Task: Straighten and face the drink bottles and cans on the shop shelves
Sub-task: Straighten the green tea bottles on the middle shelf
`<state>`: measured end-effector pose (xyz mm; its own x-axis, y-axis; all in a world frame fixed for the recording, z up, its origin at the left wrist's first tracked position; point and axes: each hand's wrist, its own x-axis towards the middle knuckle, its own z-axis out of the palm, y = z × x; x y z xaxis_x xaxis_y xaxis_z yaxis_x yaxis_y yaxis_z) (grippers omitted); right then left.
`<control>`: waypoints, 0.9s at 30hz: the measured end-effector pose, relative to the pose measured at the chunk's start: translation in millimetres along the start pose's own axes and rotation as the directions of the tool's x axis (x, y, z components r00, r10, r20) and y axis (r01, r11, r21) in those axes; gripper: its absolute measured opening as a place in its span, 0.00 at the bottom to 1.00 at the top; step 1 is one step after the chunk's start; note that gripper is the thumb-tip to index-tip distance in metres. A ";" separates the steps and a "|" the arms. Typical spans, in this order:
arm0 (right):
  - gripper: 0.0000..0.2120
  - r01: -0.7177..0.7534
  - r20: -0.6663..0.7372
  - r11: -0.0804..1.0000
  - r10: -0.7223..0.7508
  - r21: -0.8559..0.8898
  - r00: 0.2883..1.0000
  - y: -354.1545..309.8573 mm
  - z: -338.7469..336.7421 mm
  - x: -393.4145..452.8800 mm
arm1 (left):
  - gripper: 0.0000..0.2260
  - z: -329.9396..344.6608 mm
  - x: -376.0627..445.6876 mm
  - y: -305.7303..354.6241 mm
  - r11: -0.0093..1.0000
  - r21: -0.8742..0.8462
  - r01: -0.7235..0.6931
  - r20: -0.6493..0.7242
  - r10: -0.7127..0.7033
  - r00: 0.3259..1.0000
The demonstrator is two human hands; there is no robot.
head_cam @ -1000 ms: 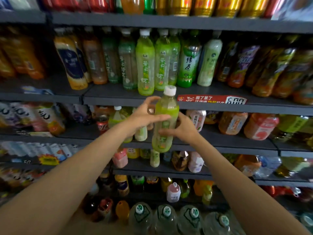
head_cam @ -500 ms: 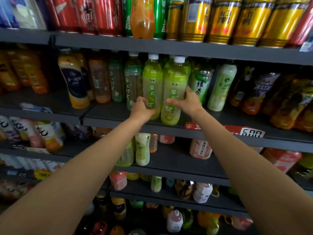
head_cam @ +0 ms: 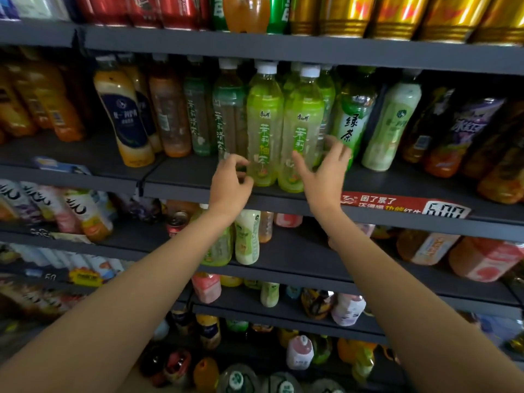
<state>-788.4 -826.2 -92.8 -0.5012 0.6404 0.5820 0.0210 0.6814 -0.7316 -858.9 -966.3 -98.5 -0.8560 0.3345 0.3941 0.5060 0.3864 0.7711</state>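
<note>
At front edge of second shelf [head_cam: 181,191]: two light-green bottles [head_cam: 302,131] standing upright, side by side, labels facing us. We are holding left hand [head_cam: 231,182] beside left bottle, fingers loosely curled, gripping nothing; right hand [head_cam: 326,171] beside right bottle, fingers spread. Contact: cannot tell.

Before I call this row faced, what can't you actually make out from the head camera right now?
- Bottles behind the two front light green bottles: hidden by them.
- Top-shelf gold cans: cut off by the top edge.
- Price strip: lower text cropped by the shelf lip.
- Left hand fingertip contact: blurred.
</note>
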 end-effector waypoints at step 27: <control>0.21 0.263 0.677 0.915 0.014 -0.306 0.736 -25.6 180.9 -175.7 | 0.10 -89.5 -48.9 -216.1 0.937 0.152 0.314 0.034 -0.323 0.946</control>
<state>-857.4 -1020.3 -240.5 -0.9543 0.2409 0.1771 0.1516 0.9004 -0.4078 -935.8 -1143.1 -239.7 -0.9695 0.2207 0.1070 0.2212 0.5980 0.7704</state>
